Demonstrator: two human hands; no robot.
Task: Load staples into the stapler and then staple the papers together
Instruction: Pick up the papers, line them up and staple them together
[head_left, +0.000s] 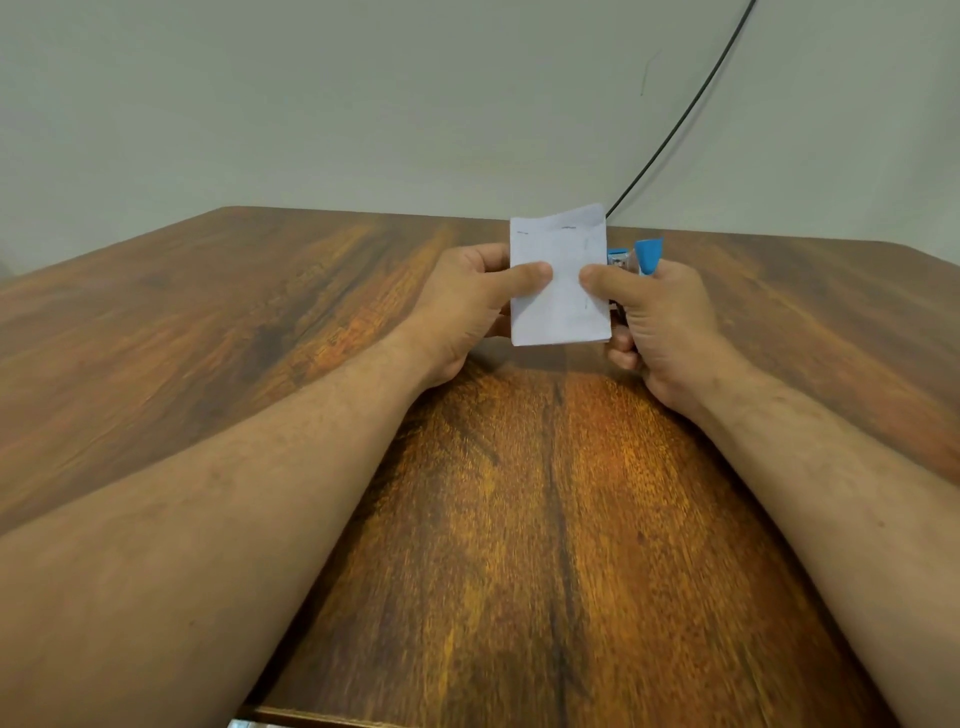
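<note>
I pinch the small white papers upright between my left hand and right hand, whose curled fingers also clasp the blue stapler just behind, above the wide bare wooden table.

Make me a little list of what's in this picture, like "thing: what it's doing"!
papers: small white stack, held up above the table by both hands
left hand: thumb pinching the papers' left edge
right hand: thumb on the papers' right edge, fingers also wrapped round the stapler
stapler: blue, mostly hidden behind the papers and right hand
staples: small dark marks near the papers' top edge, probably staples
table: brown wood
cable: black, running along the wall
</note>
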